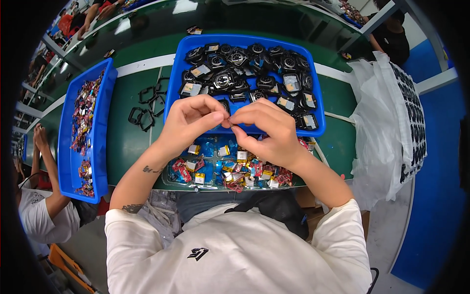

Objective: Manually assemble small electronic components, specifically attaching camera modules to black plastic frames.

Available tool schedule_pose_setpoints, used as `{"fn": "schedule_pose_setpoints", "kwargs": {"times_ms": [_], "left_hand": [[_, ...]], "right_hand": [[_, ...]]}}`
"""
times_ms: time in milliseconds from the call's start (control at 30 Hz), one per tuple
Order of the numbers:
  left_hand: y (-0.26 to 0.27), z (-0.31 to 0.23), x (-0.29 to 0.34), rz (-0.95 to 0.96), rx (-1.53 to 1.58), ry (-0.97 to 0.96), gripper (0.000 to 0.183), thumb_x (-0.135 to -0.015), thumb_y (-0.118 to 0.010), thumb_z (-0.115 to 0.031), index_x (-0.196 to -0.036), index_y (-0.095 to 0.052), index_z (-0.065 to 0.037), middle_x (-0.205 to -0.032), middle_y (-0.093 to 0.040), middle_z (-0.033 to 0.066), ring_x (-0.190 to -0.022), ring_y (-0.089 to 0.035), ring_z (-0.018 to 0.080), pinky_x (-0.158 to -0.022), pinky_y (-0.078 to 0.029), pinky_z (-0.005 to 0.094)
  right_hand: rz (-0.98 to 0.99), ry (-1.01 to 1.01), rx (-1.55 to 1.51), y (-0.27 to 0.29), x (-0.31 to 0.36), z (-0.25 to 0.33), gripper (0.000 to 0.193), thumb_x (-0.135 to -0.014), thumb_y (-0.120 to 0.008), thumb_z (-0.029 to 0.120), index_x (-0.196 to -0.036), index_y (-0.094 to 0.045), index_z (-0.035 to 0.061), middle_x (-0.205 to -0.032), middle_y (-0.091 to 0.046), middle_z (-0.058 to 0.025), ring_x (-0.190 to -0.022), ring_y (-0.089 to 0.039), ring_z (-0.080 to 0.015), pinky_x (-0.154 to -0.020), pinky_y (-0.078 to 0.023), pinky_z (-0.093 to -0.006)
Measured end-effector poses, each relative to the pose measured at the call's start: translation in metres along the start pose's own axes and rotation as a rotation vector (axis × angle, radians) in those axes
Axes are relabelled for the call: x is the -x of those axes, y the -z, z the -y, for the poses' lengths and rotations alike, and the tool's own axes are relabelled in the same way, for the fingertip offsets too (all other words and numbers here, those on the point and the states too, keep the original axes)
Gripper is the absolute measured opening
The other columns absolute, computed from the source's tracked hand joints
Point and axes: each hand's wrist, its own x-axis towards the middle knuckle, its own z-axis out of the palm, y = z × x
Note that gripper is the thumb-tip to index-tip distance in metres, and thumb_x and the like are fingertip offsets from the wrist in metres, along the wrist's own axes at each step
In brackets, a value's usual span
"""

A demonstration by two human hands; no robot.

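My left hand [193, 118] and my right hand [272, 130] meet fingertip to fingertip over the near edge of a blue tray [171, 81]. Both are closed in a pinch around something small and dark, too covered by the fingers to name. In the tray lie many black watch cases [223, 80], some with pale, square insides facing up. Below my hands, a clear plastic tray [169, 180] holds silver battery cells [242, 156] with yellow tape and small red circuit boards [183, 174].
Several black square frames [146, 119] lie left of the tray on the green table [125, 157]. A long blue bin [63, 132] of small parts stands farther left. White plastic sheeting [374, 132] covers a stack at right. Other people sit at left and across the belt.
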Motion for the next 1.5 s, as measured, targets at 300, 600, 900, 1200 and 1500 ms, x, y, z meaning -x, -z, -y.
{"fn": "schedule_pose_setpoints", "kwargs": {"times_ms": [300, 600, 900, 1200, 1500], "left_hand": [[-0.007, 0.01, 0.001, -0.066, -0.422, -0.549, 0.035, -0.068, -0.078, -0.006, -0.096, -0.058, -0.003, -0.09, -0.056, 0.0071, -0.078, -0.051, 0.012, -0.066, -0.042, 0.0244], [-0.009, 0.009, 0.003, -0.157, -0.335, -0.35, 0.023, -0.076, -0.07, -0.002, -0.097, -0.064, 0.002, -0.091, -0.065, 0.0093, -0.078, -0.059, 0.011, -0.069, -0.046, 0.0227], [-0.014, 0.009, 0.005, -0.159, -0.238, -0.224, 0.014, -0.08, -0.065, 0.0, -0.093, -0.064, 0.003, -0.086, -0.065, 0.0057, -0.079, -0.059, 0.008, -0.065, -0.044, 0.0196], [-0.013, 0.006, 0.004, -0.153, -0.474, -0.175, 0.015, -0.076, -0.071, -0.005, -0.088, -0.065, 0.001, -0.077, -0.062, 0.0033, -0.069, -0.054, 0.0064, -0.063, -0.043, 0.0199], [-0.007, 0.006, 0.005, -0.018, -0.302, -0.196, 0.01, -0.08, -0.067, -0.004, -0.087, -0.065, 0.003, -0.083, -0.061, 0.0065, -0.076, -0.056, 0.0098, -0.066, -0.045, 0.0224]], "right_hand": [[-0.079, -0.692, -0.79, 0.003, 0.001, 0.007, 0.019, -0.079, -0.066, 0.001, -0.096, -0.059, -0.0048, -0.095, -0.062, -0.0087, -0.085, -0.061, -0.0112, -0.073, -0.051, -0.0238], [0.011, -0.627, -0.606, 0.005, 0.0, 0.005, 0.02, -0.081, -0.064, 0.005, -0.099, -0.062, -0.0028, -0.094, -0.064, -0.0094, -0.082, -0.061, -0.0103, -0.07, -0.05, -0.0233], [-0.054, -0.601, -0.47, 0.0, 0.001, 0.003, 0.02, -0.081, -0.063, 0.005, -0.1, -0.064, 0.0, -0.088, -0.066, -0.0101, -0.074, -0.062, -0.0111, -0.066, -0.049, -0.0233], [-0.043, -0.573, -0.38, 0.006, 0.0, 0.003, 0.011, -0.079, -0.068, 0.008, -0.087, -0.068, 0.0005, -0.082, -0.067, -0.0079, -0.072, -0.064, -0.0116, -0.064, -0.051, -0.0233], [0.019, -0.747, -0.765, 0.011, -0.001, 0.002, 0.013, -0.082, -0.068, 0.012, -0.079, -0.063, -0.0005, -0.076, -0.066, -0.0066, -0.063, -0.06, -0.0065, -0.057, -0.048, -0.0168]]}}
